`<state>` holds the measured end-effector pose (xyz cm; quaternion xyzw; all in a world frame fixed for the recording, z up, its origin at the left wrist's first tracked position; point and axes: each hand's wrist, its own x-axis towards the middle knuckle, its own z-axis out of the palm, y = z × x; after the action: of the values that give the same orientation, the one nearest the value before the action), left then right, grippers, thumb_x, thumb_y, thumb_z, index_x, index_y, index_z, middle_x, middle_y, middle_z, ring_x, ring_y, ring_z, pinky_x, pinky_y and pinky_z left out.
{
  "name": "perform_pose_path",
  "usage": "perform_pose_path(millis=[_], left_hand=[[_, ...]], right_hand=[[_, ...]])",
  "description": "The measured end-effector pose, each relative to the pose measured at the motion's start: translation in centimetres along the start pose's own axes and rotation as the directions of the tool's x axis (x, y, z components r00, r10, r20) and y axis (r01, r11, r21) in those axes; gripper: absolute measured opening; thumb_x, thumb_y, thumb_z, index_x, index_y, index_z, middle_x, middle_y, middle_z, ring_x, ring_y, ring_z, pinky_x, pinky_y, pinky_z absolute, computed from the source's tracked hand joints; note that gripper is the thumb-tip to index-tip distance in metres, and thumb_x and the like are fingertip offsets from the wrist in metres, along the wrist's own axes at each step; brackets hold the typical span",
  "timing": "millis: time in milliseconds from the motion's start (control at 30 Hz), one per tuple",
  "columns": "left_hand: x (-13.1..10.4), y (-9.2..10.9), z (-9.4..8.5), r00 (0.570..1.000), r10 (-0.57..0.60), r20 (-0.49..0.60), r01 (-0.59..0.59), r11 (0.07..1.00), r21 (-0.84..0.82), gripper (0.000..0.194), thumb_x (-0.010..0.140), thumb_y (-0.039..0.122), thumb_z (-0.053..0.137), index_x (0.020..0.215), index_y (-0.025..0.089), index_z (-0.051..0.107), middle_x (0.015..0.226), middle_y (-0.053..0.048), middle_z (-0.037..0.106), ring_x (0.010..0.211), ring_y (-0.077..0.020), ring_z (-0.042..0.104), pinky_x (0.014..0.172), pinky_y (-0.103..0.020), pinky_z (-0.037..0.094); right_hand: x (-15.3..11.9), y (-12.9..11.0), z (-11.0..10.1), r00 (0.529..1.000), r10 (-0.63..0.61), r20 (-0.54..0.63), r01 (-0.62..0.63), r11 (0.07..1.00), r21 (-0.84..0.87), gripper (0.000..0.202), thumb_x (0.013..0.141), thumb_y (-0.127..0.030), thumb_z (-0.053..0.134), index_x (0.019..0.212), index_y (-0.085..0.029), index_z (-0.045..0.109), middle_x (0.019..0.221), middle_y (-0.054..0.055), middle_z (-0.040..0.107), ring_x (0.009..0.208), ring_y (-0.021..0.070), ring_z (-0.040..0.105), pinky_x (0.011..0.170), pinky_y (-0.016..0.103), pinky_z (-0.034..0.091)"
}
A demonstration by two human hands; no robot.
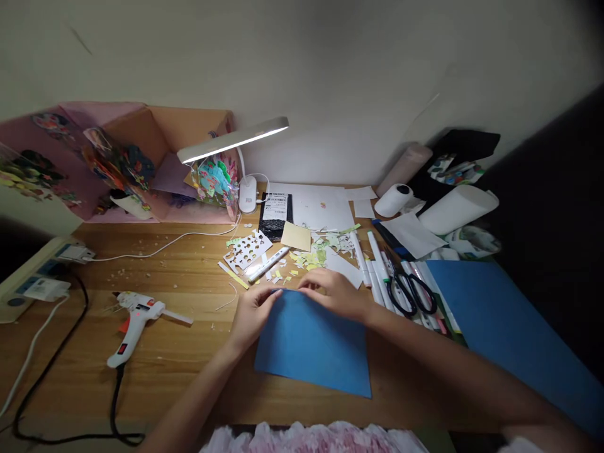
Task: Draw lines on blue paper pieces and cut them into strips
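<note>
Table (189, 390): wood, under left grip (252, 316) and right grip (335, 292)
Wall (340, 94): pale, past them
Box (174, 123): pink-orange, beyond left grip, bright cut-outs (217, 177) inside
Blue paper (314, 343): on table, far edge pinched in both nearly-closed grips

No word, brand or number can be read for certain. Beyond the left grip (250, 314), a white shipping label (275, 207) on the black plastic mailer (274, 229) carries a bold top line and smaller print, too small to make out. Near it, the white lamp base (248, 189) bears a small square code-like patch (248, 201), likewise illegible.
</note>
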<state>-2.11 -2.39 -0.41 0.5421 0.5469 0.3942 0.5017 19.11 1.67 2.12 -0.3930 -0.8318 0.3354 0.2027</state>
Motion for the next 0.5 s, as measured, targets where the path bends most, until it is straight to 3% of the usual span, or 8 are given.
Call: perform_pose_path(millis=[200, 500], left_hand=[[-1.0, -0.4, -0.2, 0.996, 0.043, -0.078, -0.039, 0.998, 0.053, 0.019, 0.082, 0.032, 0.06, 0.089, 0.023, 0.075, 0.091, -0.004, 0.073, 0.087, -0.025, 0.066, 0.081, -0.032, 0.049], [-2.5, -1.3, -2.2, 0.981, 0.035, -0.191, -0.008, 0.99, 0.14, 0.016, 0.081, 0.03, 0.062, 0.088, 0.025, 0.075, 0.091, -0.003, 0.074, 0.088, -0.0253, 0.067, 0.08, -0.032, 0.05]], right_hand=[[1.8, -1.2, 3.2, 0.993, 0.121, -0.009, -0.115, 0.96, 0.254, 0.013, 0.083, -0.024, 0.056, 0.077, -0.017, 0.064, 0.071, 0.002, 0.064, 0.063, 0.0122, 0.056, 0.058, 0.023, 0.043], [-0.2, -0.5, 2.9, 0.96, 0.26, 0.105, -0.28, 0.913, 0.296, 0.011, 0.081, -0.023, 0.055, 0.076, -0.016, 0.061, 0.072, 0.003, 0.064, 0.064, 0.0128, 0.057, 0.057, 0.023, 0.042]])
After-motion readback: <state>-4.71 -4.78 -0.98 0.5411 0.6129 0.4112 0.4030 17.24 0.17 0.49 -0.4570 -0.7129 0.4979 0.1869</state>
